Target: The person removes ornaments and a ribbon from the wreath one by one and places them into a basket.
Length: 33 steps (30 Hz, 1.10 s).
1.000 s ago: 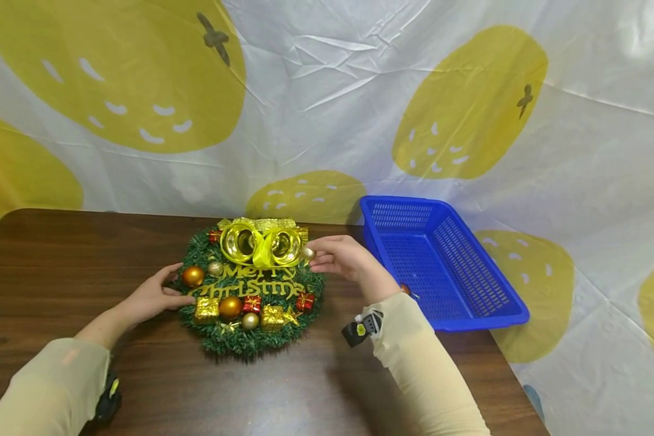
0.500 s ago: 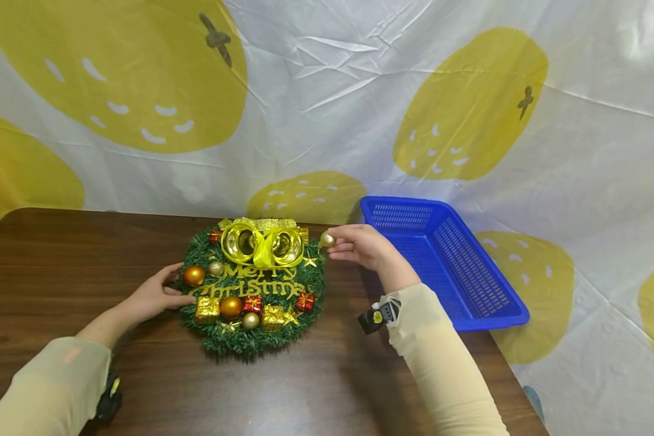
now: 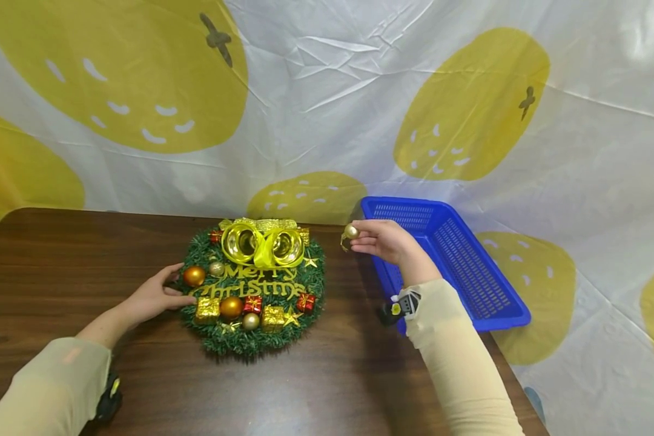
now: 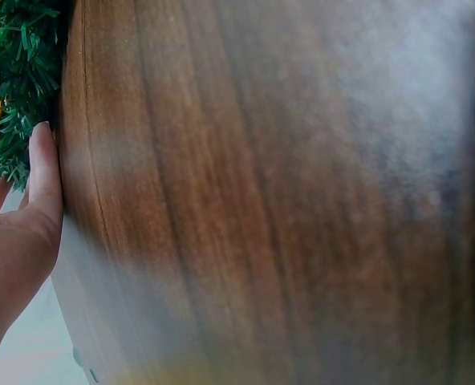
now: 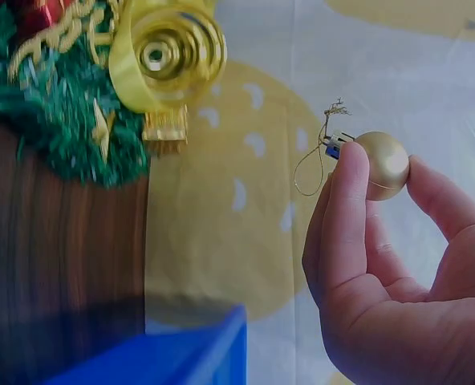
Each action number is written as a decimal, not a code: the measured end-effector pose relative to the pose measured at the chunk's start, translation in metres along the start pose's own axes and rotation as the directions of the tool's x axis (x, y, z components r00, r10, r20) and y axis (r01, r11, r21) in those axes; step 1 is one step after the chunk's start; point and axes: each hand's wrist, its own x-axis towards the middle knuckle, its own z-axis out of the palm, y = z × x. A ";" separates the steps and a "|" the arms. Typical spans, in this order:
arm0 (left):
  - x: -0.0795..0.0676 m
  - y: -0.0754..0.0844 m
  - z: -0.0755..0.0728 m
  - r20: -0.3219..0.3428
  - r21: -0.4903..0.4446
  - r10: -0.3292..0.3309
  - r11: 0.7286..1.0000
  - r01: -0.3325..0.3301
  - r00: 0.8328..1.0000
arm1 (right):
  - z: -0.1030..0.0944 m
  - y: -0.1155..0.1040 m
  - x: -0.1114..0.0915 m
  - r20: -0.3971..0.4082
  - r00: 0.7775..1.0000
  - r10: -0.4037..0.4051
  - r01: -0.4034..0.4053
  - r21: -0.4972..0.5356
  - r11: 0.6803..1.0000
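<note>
A green tinsel Christmas wreath (image 3: 234, 344) lies on the table, bearing gold bells (image 3: 245, 242), "Merry Christmas" lettering, baubles and small gift boxes. My left hand (image 3: 151, 295) holds the wreath's left edge, with thumb and fingers spread along it; the left wrist view shows the thumb (image 4: 45, 168) against the tinsel. Between thumb and fingertips, my right hand (image 3: 384, 242) pinches a small gold bauble (image 5: 388, 164) in the air, right of the wreath and near the basket's left rim. A thin gold hanging loop (image 5: 307, 172) dangles from the bauble's cap.
A blue plastic basket (image 3: 482, 266) stands at the table's right side, partly behind my right forearm. The brown wooden table (image 3: 283, 393) meets a white curtain (image 3: 327, 121) printed with yellow fruit at the back.
My right hand has moved right, away from the wreath toward the basket, carrying the gold bauble. A gold star at the wreath's right is now uncovered. My left hand stays in place.
</note>
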 end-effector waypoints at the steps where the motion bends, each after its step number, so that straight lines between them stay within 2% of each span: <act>1: 0.000 0.000 0.000 0.001 0.000 0.000 1.000 0.000 1.000 | -0.004 -0.001 -0.001 -0.001 1.000 -0.002 0.002 0.009 1.000; 4: -0.001 0.000 0.000 0.000 0.000 -0.001 1.000 0.001 1.000 | -0.019 -0.005 -0.002 -0.001 1.000 -0.003 0.003 0.039 0.999; 13: 0.000 -0.001 -0.001 -0.012 0.012 0.002 1.000 -0.002 1.000 | -0.060 -0.013 -0.009 -0.075 0.997 0.019 -0.010 0.113 0.994; 21: -0.001 0.000 0.000 -0.011 0.019 -0.001 1.000 0.001 1.000 | -0.090 -0.010 -0.012 -0.122 0.989 0.080 -0.058 0.171 0.983; 28: -0.002 0.000 0.000 -0.005 0.013 -0.010 1.000 0.010 1.000 | -0.108 -0.001 -0.013 -0.115 0.986 0.123 -0.104 0.161 0.982; 33: -0.002 0.001 0.000 -0.001 0.017 -0.008 1.000 0.008 1.000 | -0.116 0.005 -0.013 -0.143 0.977 0.160 -0.136 0.160 0.978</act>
